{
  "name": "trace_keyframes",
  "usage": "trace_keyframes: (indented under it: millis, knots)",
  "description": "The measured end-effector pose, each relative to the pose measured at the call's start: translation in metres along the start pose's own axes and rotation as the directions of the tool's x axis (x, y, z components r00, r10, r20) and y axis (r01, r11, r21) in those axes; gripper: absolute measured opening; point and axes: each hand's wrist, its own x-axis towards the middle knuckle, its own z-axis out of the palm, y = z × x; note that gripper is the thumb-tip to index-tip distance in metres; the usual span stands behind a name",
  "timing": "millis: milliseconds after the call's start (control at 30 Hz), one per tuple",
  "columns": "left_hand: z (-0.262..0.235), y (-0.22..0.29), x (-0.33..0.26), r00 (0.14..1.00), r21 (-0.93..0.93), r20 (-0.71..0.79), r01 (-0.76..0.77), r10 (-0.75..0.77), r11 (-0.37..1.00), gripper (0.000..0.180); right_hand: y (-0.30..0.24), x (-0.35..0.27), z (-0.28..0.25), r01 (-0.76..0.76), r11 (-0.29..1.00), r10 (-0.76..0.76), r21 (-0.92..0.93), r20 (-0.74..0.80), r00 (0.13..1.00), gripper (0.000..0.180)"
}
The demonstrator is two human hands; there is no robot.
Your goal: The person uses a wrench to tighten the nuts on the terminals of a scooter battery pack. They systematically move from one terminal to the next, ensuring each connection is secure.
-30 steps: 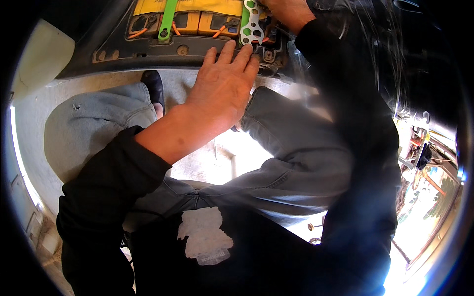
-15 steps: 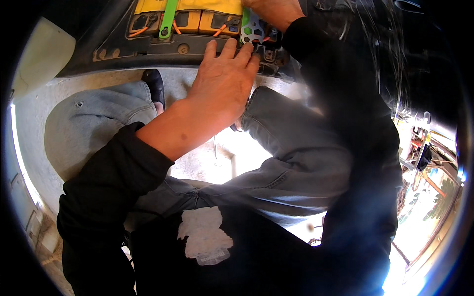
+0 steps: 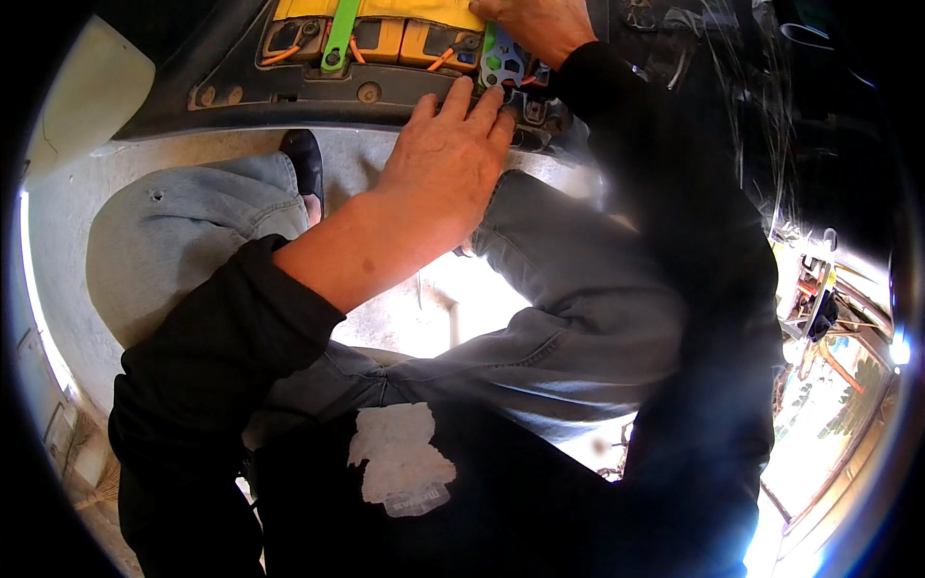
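Note:
My left hand [image 3: 445, 159] lies flat, fingers spread, on the front edge of a dark grey housing [image 3: 289, 91] at the top of the view. Inside the housing sit yellow modules [image 3: 385, 39] with orange wires and a green strap [image 3: 339, 34]. My right hand [image 3: 538, 24] is at the top edge, closed over a small pale perforated plate [image 3: 503, 63] with green-rimmed holes beside the modules. Both sleeves are black. My knees in blue jeans [image 3: 183, 236] are below the housing.
A black shoe [image 3: 306, 159] rests on the concrete floor [image 3: 67, 212] under the housing. Dark cables and machine parts [image 3: 819, 144] crowd the right side. Bright sunlit ground and a metal frame [image 3: 819, 405] show at the lower right.
My right hand and the perforated plate have slid a little left and lower against the housing. The left hand has stayed flat on the edge.

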Motion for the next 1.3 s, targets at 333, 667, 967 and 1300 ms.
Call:
trace_keyframes:
  millis: [333, 667, 967, 1300]
  knots:
    - [0.012, -0.005, -0.024, 0.986, -0.067, -0.139, -0.104, 0.094, 0.992, 0.063, -0.003, -0.001, 0.0, 0.051, 0.996, -0.047, 0.075, -0.048, 0.998, 0.039]
    - [0.012, -0.004, -0.022, 0.979, -0.117, -0.185, -0.108, 0.086, 0.987, 0.055, -0.049, 0.006, 0.03, 0.554, 0.83, -0.555, 0.065, -0.006, 0.832, 0.03]
    - [0.009, -0.003, -0.023, 0.988, -0.038, -0.13, -0.093, 0.087, 0.995, 0.057, -0.043, 0.011, 0.011, 0.59, 0.806, -0.582, -0.033, 0.135, 0.802, 0.033]
    - [0.011, -0.003, -0.022, 0.981, -0.032, -0.166, -0.111, 0.104, 0.993, 0.052, -0.04, 0.012, -0.004, 0.604, 0.795, -0.606, 0.063, 0.126, 0.785, 0.031]
